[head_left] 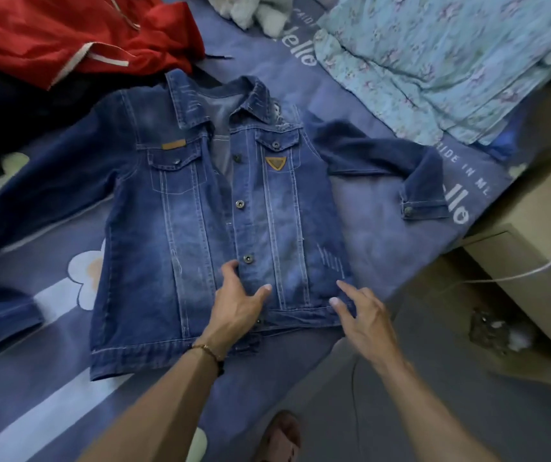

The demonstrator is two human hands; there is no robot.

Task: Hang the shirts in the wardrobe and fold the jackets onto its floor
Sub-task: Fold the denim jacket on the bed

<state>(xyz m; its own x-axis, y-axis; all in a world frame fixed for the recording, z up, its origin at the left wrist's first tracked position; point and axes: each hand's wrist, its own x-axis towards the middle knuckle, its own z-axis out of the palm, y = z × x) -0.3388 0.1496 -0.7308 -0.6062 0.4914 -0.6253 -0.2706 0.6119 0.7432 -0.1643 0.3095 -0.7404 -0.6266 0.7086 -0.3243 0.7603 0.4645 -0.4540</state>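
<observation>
On a blue printed bedsheet (384,228), mid-frame, a faded blue denim jacket (200,228) lies flat; left hand (237,305) and right hand (364,315), fingers relaxed, smooth its hem. Folding probably starts next with a sleeve.

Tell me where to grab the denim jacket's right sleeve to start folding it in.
Probably take the right sleeve at its buttoned cuff, coming from the outer side with the right hand. The denim jacket lies flat, front up, and that sleeve bends outward, so the cuff is its free end.
</observation>
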